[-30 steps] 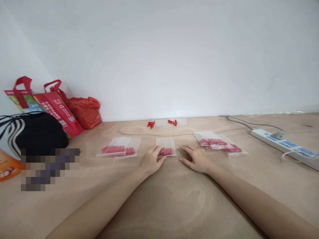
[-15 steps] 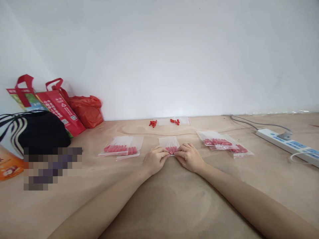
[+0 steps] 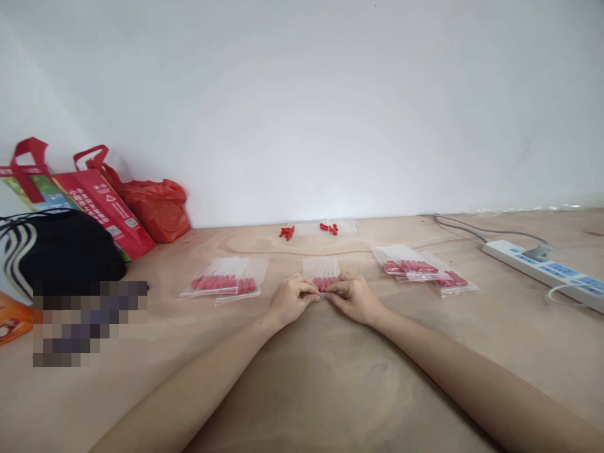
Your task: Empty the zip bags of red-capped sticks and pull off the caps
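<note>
The clear bag (image 3: 320,267) lies flat, red pieces (image 3: 325,282) inside.

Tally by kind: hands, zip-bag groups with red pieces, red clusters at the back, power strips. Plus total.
Left hand, right hand: 2
Left zip-bag group, middle zip bag, right zip-bag group: 3
Left red cluster, right red cluster: 2
Power strip: 1
Total: 8

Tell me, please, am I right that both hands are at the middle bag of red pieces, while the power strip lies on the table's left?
Not quite: the power strip lies on the right side of the table, as the head view shows; the left hand and right hand are at the middle bag.
</note>
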Demonstrator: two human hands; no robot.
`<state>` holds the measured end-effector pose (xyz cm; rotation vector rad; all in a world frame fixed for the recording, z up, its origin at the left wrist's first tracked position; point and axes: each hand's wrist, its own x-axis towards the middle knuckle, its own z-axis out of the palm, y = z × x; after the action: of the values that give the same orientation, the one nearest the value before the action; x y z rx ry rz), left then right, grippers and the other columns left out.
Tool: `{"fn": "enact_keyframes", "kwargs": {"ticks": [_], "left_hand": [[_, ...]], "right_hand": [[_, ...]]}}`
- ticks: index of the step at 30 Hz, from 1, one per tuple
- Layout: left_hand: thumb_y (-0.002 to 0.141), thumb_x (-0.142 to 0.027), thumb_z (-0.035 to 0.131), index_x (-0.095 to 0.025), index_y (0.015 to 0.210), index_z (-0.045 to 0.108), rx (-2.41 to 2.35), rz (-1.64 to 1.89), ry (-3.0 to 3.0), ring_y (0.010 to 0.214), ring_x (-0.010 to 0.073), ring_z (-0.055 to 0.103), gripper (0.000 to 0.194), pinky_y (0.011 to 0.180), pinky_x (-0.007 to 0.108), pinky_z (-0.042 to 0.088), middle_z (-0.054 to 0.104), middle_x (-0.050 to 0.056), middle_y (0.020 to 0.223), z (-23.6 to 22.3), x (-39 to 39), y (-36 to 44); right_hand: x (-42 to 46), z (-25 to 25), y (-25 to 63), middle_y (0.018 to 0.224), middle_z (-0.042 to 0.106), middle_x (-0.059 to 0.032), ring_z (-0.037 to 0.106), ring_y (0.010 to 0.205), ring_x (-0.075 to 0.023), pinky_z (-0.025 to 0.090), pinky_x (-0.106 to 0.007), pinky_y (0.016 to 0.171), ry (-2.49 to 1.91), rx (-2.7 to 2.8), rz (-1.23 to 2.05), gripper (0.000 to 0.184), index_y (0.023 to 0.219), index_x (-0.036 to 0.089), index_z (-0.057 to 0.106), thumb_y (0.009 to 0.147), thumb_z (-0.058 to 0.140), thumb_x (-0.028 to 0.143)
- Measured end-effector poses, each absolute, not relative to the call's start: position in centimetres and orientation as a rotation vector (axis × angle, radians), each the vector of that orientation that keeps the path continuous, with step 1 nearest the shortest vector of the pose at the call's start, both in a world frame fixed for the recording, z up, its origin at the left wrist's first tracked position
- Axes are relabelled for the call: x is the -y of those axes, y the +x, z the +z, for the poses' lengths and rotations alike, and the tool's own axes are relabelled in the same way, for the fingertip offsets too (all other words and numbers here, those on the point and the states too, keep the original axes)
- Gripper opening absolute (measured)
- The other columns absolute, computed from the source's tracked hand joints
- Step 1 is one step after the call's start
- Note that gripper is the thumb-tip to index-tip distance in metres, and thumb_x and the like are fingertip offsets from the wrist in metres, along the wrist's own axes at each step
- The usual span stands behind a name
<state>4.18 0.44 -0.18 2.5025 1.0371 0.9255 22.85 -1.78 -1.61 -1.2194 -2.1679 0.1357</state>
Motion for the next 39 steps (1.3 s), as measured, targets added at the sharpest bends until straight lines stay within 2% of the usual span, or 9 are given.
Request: {"fn": "enact_keyframes", "kwargs": {"ticks": [2,6,11,20,23,29,35,39], "left_hand": [[0.073,-0.017,0.063,-0.021,0.074,0.068,-1.002,0.976,2.578,0.078,0.0158,0.059,0.007,0.074,0.031,0.048,0.067,0.001,0.077,-0.1,-0.3,4.1],[0.076,-0.021,0.06,-0.02,0.093,0.064,-0.873,1.071,2.888,0.094,0.0194,0.052,0.018,0.085,0.035,0.044,0.062,0.005,0.097,0.1,-0.1,4.1],[0.083,-0.018,0.049,-0.022,0.082,0.064,-0.815,1.107,3.16,0.1,0.0199,0.048,0.015,0.084,0.035,0.045,0.06,0.005,0.099,0.2,-0.1,3.9],[0.089,-0.015,0.039,-0.018,0.094,0.061,-0.487,1.181,3.3,0.089,0.0134,0.058,0.023,0.077,0.027,0.051,0.063,0.006,0.097,0.4,-0.2,3.6],[0.089,-0.017,0.039,-0.017,0.09,0.061,-0.44,1.268,3.26,0.083,0.0126,0.062,0.022,0.072,0.025,0.052,0.066,0.004,0.092,0.3,-0.2,3.9],[0.089,-0.018,0.041,-0.016,0.083,0.062,-0.438,1.333,3.19,0.074,0.0125,0.063,0.022,0.065,0.024,0.052,0.068,0.003,0.085,0.2,-0.1,4.2],[0.088,-0.019,0.043,-0.017,0.082,0.063,-0.534,1.265,3.145,0.08,0.0125,0.063,0.021,0.07,0.024,0.052,0.067,0.004,0.09,-0.2,-0.2,4.0],[0.087,-0.016,0.043,-0.015,0.081,0.062,-0.548,1.266,3.099,0.083,0.0134,0.063,0.021,0.074,0.026,0.052,0.067,0.006,0.091,-0.3,0.0,4.2]], "right_hand": [[1.9,-1.5,22.7,0.072,0.06,-0.0013,0.054,0.075,-0.0148,0.034,-0.029,0.068,-1.24,2.173,0.128,0.018,0.081,0.026,0.067,0.082,0.05,0.032],[2.3,-1.2,22.6,0.077,0.061,-0.0014,0.054,0.075,-0.0138,0.031,-0.029,0.069,-1.287,2.127,0.11,0.019,0.081,0.024,0.065,0.084,0.047,0.031],[2.6,-1.1,22.7,0.077,0.061,-0.0014,0.053,0.075,-0.0139,0.028,-0.028,0.068,-1.283,2.117,0.096,0.017,0.077,0.021,0.061,0.084,0.046,0.027],[2.8,-1.1,22.7,0.07,0.059,0.0001,0.051,0.067,-0.0119,0.025,-0.027,0.065,-1.308,2.067,0.14,0.02,0.066,0.018,0.054,0.082,0.047,0.026],[2.9,-1.0,22.6,0.068,0.058,0.0007,0.05,0.065,-0.0107,0.025,-0.027,0.065,-1.307,2.074,0.13,0.021,0.065,0.017,0.056,0.082,0.049,0.029],[2.6,-0.9,22.3,0.079,0.062,0.0,0.053,0.076,-0.0119,0.024,-0.028,0.07,-1.187,2.167,0.134,0.016,0.089,0.025,0.064,0.084,0.049,0.027],[2.5,-0.7,22.1,0.081,0.063,-0.0006,0.055,0.081,-0.0133,0.024,-0.028,0.07,-1.209,2.211,0.173,0.014,0.082,0.023,0.063,0.083,0.049,0.023],[2.7,-0.5,21.3,0.074,0.063,0.0006,0.054,0.073,-0.0122,0.022,-0.027,0.066,-1.367,2.092,0.193,0.015,0.07,0.02,0.061,0.08,0.049,0.021]]}}
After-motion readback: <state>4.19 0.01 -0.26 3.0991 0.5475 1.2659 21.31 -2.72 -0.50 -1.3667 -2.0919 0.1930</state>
